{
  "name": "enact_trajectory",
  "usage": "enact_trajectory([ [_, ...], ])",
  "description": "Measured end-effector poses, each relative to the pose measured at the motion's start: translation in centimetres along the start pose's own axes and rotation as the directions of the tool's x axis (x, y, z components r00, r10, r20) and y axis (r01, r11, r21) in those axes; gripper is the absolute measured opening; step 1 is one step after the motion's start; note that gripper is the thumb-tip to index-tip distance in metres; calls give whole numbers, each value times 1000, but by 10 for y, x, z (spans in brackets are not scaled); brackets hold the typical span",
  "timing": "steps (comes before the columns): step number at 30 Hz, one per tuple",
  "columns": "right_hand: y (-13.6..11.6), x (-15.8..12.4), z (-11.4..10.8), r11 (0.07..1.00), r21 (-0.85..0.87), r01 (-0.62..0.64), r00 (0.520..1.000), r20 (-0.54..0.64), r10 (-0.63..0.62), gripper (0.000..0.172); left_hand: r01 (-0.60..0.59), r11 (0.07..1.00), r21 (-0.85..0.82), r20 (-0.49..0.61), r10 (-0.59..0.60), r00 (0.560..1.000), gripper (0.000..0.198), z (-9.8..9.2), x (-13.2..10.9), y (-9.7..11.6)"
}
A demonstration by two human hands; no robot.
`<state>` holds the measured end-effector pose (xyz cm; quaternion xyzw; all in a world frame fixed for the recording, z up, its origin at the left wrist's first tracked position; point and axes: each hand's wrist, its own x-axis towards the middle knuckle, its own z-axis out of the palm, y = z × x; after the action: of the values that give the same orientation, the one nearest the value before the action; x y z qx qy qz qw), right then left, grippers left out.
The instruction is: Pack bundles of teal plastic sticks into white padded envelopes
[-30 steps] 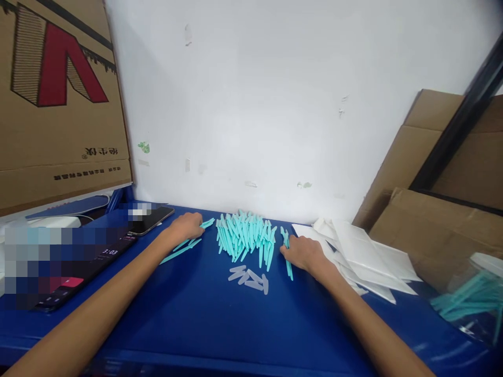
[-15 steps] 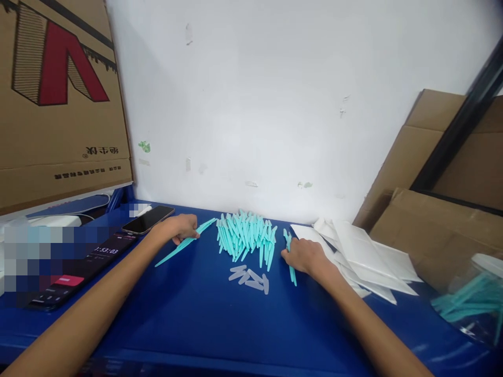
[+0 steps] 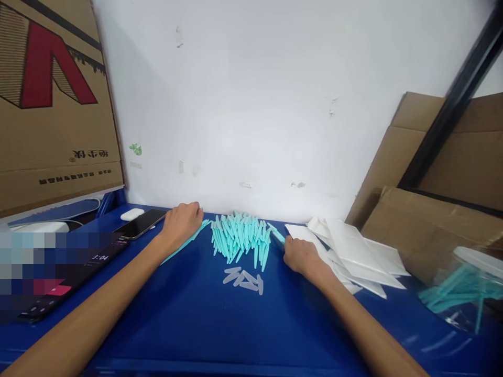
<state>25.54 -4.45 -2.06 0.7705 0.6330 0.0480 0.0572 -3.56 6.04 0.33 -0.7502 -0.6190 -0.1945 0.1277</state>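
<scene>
My left hand (image 3: 183, 225) is curled above a few slim turquoise sticks, like eyebrow razors (image 3: 184, 247), lying slantwise at the left. Its fingertips are turned away, so what they pinch, if anything, is hidden. My right hand (image 3: 304, 255) is closed round a turquoise eyebrow razor (image 3: 277, 233), whose capped end points up and left. Between the hands lies a fanned pile of turquoise razors (image 3: 239, 235) with translucent caps at their far ends. Several loose translucent caps (image 3: 247, 281) lie in front of it.
White paper envelopes (image 3: 353, 251) lie beyond my right hand. A clear tub (image 3: 467, 288) of turquoise razors stands at the right, before cardboard (image 3: 424, 235). Two phones (image 3: 143, 224), a white case (image 3: 132, 214) and a large carton (image 3: 58, 131) are at the left.
My left hand has risen and turned over the left razors. The razor in my right hand has swung from near upright to slanting up and left. The view has shifted slightly right.
</scene>
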Motion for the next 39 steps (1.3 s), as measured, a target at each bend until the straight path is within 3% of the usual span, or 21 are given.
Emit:
enact_trajectory([
  [5, 7, 6, -5, 1000, 27, 5, 982, -191, 0, 27, -217, 962, -165, -212, 180, 961, 36, -10, -11, 19],
  [8, 5, 7, -8, 976, 115, 182, 957, -249, -149, 25, -341, 882, -325, -301, 245, 921, 37, -15, -21, 32],
  [13, -12, -4, -12, 849, 141, 509, 836, -316, -449, 25, -439, 708, -553, -264, 350, 899, 43, -17, -37, 46],
  [16, -22, -12, -13, 812, 146, 565, 798, -348, -493, 24, -435, 633, -640, -201, 408, 891, 43, -14, -42, 52],
  [20, -28, -16, -12, 793, 151, 590, 780, -363, -511, 23, -415, 604, -681, -125, 462, 878, 45, -7, -47, 60],
  [26, -28, -17, -13, 792, 160, 589, 778, -378, -502, 22, -293, 447, -845, -139, 346, 928, 39, -10, -52, 67],
  [31, -28, -16, -11, 792, 143, 594, 771, -384, -508, 21, -140, 345, -928, -42, 278, 960, 39, -6, -50, 69],
  [35, -27, -16, -8, 781, 165, 602, 773, -364, -519, 22, -60, 255, -965, 27, 324, 946, 39, 0, -48, 70],
  [39, -26, -17, -8, 767, 196, 611, 773, -353, -526, 24, -66, 257, -964, 40, 386, 922, 38, -3, -49, 70],
])
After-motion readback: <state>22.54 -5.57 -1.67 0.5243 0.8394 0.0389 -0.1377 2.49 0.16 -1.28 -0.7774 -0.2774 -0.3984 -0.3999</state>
